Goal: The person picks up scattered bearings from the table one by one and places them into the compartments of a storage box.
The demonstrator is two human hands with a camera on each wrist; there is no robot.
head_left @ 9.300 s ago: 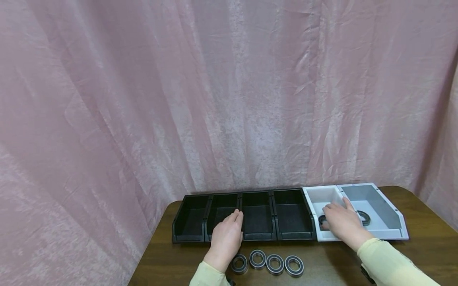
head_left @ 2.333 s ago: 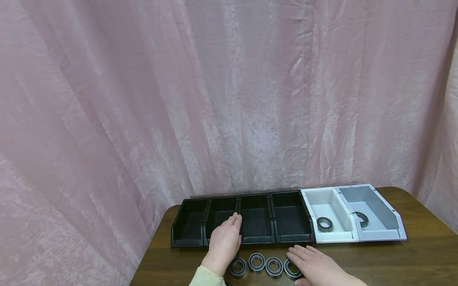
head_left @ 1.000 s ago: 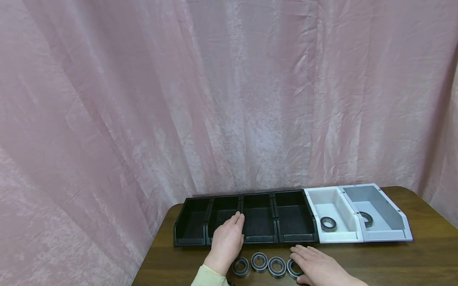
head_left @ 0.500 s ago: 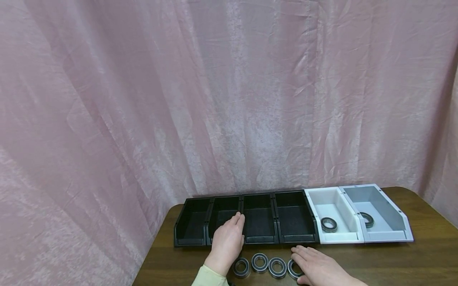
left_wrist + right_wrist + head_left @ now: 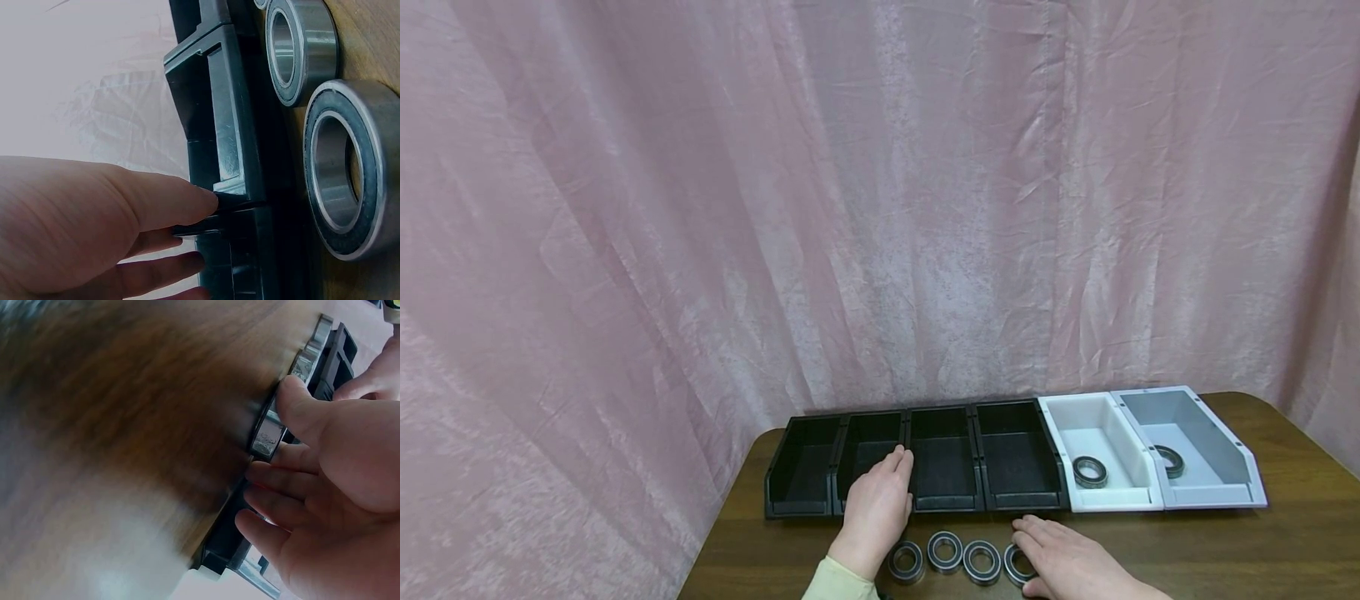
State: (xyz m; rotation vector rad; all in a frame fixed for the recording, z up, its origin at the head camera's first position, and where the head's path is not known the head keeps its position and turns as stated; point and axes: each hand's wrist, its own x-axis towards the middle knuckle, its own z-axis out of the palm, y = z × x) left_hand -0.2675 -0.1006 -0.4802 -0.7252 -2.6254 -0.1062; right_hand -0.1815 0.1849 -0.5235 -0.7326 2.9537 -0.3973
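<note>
In the head view my left hand [image 5: 876, 508] rests over the divider between two black bins [image 5: 946, 502], fingers extended. Its thumb touches the divider's front corner in the left wrist view, with the fingers on the other side. My right hand [image 5: 1067, 560] lies at the rightmost steel bearing [image 5: 1009, 567] on the table, partly covering it. In the right wrist view its thumb is at that bearing's edge [image 5: 267, 436], and the fingers are loosely extended beyond. More bearings [image 5: 967, 564] lie in a row to the left, the nearest beside my left wrist.
Several black bins stand side by side along the back of the wooden table [image 5: 1315, 533]. To their right are a white bin [image 5: 1116, 500] with one bearing [image 5: 1090, 483] and a grey bin [image 5: 1217, 497] with another bearing [image 5: 1177, 463]. A pink curtain [image 5: 880, 208] hangs behind.
Earlier my right hand was inside the white bin at a bearing. It has since come back to the rightmost table bearing and stayed there. My left hand has kept its place.
</note>
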